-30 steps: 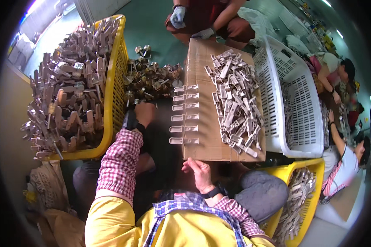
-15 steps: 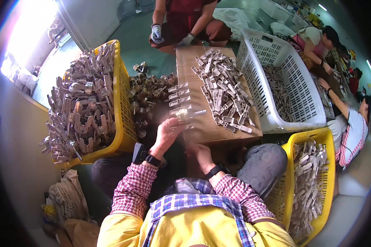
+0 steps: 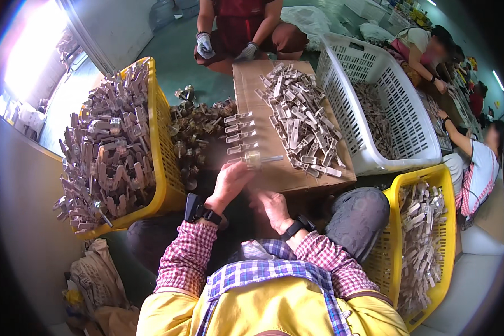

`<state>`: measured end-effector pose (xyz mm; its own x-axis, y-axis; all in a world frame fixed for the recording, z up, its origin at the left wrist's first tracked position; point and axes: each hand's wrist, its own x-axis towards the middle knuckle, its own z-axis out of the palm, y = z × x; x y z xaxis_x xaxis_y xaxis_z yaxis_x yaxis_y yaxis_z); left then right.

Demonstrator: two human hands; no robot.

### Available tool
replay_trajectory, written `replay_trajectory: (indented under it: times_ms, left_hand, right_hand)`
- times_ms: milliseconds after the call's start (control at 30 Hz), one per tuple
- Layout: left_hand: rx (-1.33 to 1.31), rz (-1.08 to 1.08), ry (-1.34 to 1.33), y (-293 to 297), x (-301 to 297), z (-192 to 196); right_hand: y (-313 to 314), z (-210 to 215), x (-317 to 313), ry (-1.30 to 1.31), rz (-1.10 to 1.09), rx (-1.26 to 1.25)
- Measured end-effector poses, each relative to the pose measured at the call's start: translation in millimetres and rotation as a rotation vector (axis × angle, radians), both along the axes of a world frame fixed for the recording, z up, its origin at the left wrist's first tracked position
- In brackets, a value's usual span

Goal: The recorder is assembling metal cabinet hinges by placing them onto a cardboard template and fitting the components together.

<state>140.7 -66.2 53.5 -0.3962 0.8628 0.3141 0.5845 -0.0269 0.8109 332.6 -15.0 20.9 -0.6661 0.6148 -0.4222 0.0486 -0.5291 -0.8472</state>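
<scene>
My left hand (image 3: 233, 180) is closed at the near left corner of a cardboard-topped work surface (image 3: 252, 84). It pinches a shiny metal fitting (image 3: 254, 161) with a thin rod pointing right. Just beyond it, several flat grey metal levers (image 3: 241, 133) lie in a neat row along the board's left edge. To the right spreads a loose pile of similar levers (image 3: 302, 120). My right hand (image 3: 273, 209) is lower, close to the board's near edge and apart from the fitting. Its fingertips are blurred and dark, so whether they hold anything is unclear.
A yellow basket (image 3: 163, 129) heaped with lever assemblies stands left, with loose metal fittings (image 3: 199, 123) beside it. A white basket (image 3: 383, 112) of levers is at the right, and another yellow basket (image 3: 448, 235) nearer. Across sits a person with gloved hands (image 3: 204, 46); others work far right.
The whole view has shifted slightly. The fitting stays in my left hand, its rod now closer to level. My right hand keeps about the same place.
</scene>
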Motion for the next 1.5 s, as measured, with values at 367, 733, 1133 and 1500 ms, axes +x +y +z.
replay_trajectory:
  times_ms: [367, 733, 1133, 1500]
  left_hand:
    - [-0.061, 0.015, 0.209, -8, -4, 1]
    - [-0.104, 0.135, 0.228, -3, 2, 0]
    - [-0.049, 0.061, 0.133, -1, -1, 27]
    - [-0.102, 0.151, 0.397, 8, -3, 63]
  right_hand:
    - [20, 47, -34, -0.048, -0.059, 0.048]
    - [67, 99, -77, -0.246, 0.206, 0.06]
    - [114, 99, -59, -0.311, 0.623, 1.422]
    - [190, 99, -117, -0.21, 0.971, 0.838]
